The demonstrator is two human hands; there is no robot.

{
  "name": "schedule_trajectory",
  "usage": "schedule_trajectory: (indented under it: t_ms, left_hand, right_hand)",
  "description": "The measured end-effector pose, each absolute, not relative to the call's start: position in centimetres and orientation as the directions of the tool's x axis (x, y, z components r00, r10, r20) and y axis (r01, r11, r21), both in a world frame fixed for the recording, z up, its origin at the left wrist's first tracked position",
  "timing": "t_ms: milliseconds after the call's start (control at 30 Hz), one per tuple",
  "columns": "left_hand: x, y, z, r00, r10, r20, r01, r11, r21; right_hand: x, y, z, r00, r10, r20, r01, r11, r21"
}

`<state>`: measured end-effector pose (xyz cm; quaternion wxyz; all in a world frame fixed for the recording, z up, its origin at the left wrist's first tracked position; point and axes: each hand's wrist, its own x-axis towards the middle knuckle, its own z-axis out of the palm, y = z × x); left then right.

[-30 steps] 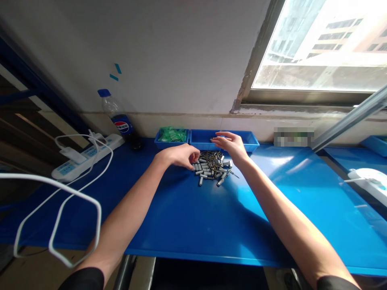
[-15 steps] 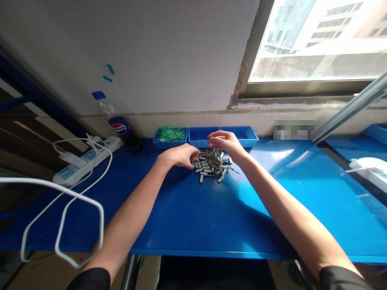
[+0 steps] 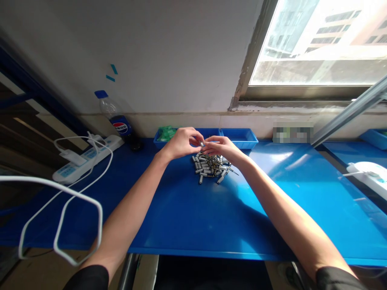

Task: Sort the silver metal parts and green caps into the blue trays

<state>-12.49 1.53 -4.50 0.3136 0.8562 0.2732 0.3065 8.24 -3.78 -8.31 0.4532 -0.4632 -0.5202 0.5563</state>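
Above a pile of grey cylinders and thin metal pieces (image 3: 208, 166), my left hand (image 3: 185, 143) pinches a small grey cylinder (image 3: 201, 143) between thumb and fingers. My right hand (image 3: 222, 147) meets it from the right, fingertips close together by the cylinder; a thin pale piece shows along its fingers, too small to make out. Behind the hands stand blue bins (image 3: 242, 137) joined in a row. Green packets (image 3: 165, 133) lie in the left compartment, partly covered by my left hand.
On the left of the blue table (image 3: 187, 217) are a dark drink bottle (image 3: 121, 123), a white power strip (image 3: 86, 159) and a looping white cable (image 3: 99, 209). Another power strip (image 3: 370, 173) and a blue bin (image 3: 375, 138) are at the right.
My left hand has risen from the pile with a small grey cylinder. My right hand has lowered slightly, and both hands' fingertips have come together.
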Motion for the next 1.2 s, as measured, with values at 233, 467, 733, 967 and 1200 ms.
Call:
schedule_trajectory:
  t_ms: [233,467,733,967,1200]
  left_hand:
    - [-12.1,1.9,-5.3,0.635,0.669,0.386,0.25,-0.65,0.717]
    - [-12.7,2.3,-5.2,0.709,0.664,0.236,0.361,-0.63,0.688]
    - [-13.8,2.8,-6.0,0.761,0.626,-0.168,0.624,-0.637,0.453]
    - [-13.1,2.6,-6.6,0.734,0.662,-0.151,0.659,-0.639,0.397]
    - [-13.2,2.5,-6.7,0.767,0.625,-0.147,0.623,-0.669,0.405]
  right_hand:
    - [8.2,-3.7,-8.9,-0.183,0.983,-0.019,-0.119,-0.041,-0.992]
    - [8.3,-3.4,-9.3,-0.112,0.993,-0.032,-0.092,-0.042,-0.995]
    - [8.7,-2.6,-9.8,0.206,0.978,-0.025,-0.151,0.007,-0.988]
    - [8.6,-2.9,-8.9,0.208,0.974,-0.088,-0.192,-0.047,-0.98]
    - [8.4,-3.3,-8.0,0.192,0.975,-0.112,-0.159,-0.082,-0.984]
